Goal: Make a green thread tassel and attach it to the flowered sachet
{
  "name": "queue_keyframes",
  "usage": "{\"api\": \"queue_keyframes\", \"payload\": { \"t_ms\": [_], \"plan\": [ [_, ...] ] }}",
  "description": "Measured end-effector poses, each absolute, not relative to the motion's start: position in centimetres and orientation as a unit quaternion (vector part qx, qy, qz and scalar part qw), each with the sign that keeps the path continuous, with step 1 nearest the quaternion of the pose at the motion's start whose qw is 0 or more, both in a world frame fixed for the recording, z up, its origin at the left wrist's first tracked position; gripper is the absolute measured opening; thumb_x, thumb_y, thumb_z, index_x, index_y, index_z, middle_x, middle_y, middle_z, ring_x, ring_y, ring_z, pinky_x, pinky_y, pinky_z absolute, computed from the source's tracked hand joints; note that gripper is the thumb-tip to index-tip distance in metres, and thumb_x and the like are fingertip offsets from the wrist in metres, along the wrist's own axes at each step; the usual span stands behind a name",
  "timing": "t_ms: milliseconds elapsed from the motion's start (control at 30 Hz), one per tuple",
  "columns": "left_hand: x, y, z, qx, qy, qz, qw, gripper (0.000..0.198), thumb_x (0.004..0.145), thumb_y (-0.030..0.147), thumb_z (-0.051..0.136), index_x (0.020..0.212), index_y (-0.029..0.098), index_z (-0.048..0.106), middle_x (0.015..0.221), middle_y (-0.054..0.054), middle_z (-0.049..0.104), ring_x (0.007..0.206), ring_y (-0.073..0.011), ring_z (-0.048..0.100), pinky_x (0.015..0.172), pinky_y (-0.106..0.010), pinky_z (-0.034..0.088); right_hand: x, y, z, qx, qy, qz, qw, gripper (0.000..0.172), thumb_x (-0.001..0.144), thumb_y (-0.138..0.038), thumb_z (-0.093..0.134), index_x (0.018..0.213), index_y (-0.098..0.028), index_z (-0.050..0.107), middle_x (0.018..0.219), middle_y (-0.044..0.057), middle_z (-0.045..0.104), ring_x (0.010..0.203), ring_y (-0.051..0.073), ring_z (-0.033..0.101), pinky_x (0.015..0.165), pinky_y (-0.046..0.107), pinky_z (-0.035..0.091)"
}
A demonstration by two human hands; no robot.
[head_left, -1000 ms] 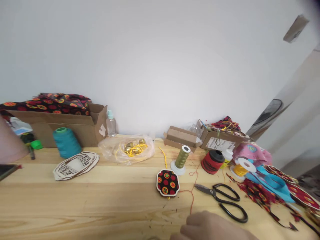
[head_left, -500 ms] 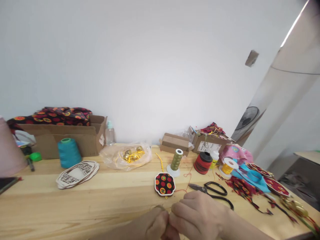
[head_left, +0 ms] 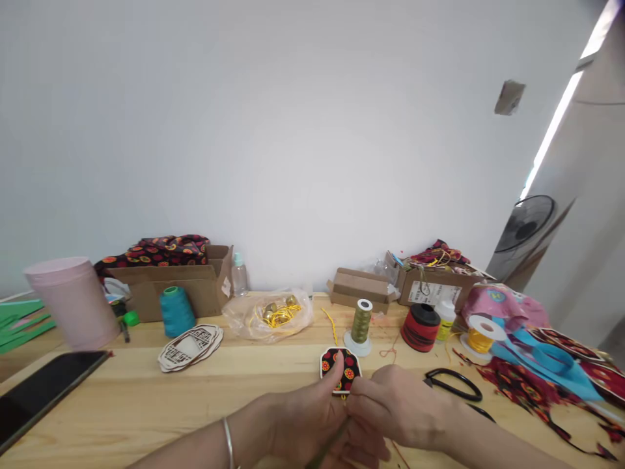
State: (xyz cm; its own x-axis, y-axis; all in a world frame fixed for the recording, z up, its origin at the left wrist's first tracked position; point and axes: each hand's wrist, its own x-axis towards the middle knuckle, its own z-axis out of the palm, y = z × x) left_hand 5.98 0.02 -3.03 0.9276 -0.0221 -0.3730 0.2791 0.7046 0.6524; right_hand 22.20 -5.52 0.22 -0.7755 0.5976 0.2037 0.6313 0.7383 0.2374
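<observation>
Nearest, I see a green strand [head_left: 328, 448] across the left hand [head_left: 308, 417], thumb raised, palm open. The right hand's [head_left: 398, 402] fingers bunch together there; what they pinch, I can't tell. Just beyond lies the patterned patch [head_left: 349, 370], then a green spool [head_left: 361, 326].

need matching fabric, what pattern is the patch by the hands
The patch is black with red dots and orange flowers, best in the head view.

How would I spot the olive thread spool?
On the wooden table, find the white-edged, patterned fabric piece. Just beyond it stands the thread spool, on a round white base, its olive colour unlike the red spool to the right.
</observation>
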Motion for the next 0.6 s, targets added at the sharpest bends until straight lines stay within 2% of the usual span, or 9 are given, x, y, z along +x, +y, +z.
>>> {"api": "queue_keyframes", "payload": {
  "t_ms": [233, 367, 600],
  "plan": [
    [8.4, 0.2, -3.3, 0.280, 0.170, -0.066, 0.943, 0.086, 0.059, 0.081, 0.009, 0.070, 0.013, 0.061, 0.076, -0.010, 0.063, 0.072, -0.0188, 0.053, 0.075, -0.028, 0.032, 23.3, -5.1, 1.2, -0.313, -0.938, -0.143, 0.030, 0.019, 0.087, -0.020, 0.035, 0.074, -0.017, 0.049, 0.067, -0.002, 0.055, 0.047, 0.010, 0.042, 0.042, 0.026, 0.024],
    [9.7, -0.1, -3.3, 0.241, 0.192, -0.045, 0.950, 0.074, 0.065, 0.077, 0.017, 0.064, 0.015, 0.058, 0.068, -0.007, 0.062, 0.062, -0.0154, 0.053, 0.069, -0.025, 0.035, 23.4, -5.8, 1.3, -0.297, -0.942, -0.154, 0.030, 0.019, 0.086, -0.019, 0.036, 0.073, -0.016, 0.049, 0.065, -0.002, 0.053, 0.047, 0.011, 0.040, 0.043, 0.026, 0.025],
    [8.2, -0.3, -0.4, 0.327, 0.175, -0.110, 0.922, 0.066, 0.074, 0.067, 0.025, 0.072, 0.013, 0.061, 0.070, -0.004, 0.060, 0.065, -0.0108, 0.052, 0.068, -0.019, 0.035, 23.5, -7.5, 1.5, -0.302, -0.933, -0.190, 0.049, 0.020, 0.087, -0.018, 0.038, 0.069, -0.018, 0.046, 0.057, -0.004, 0.049, 0.043, 0.011, 0.035, 0.042, 0.027, 0.022]
  ]
}}
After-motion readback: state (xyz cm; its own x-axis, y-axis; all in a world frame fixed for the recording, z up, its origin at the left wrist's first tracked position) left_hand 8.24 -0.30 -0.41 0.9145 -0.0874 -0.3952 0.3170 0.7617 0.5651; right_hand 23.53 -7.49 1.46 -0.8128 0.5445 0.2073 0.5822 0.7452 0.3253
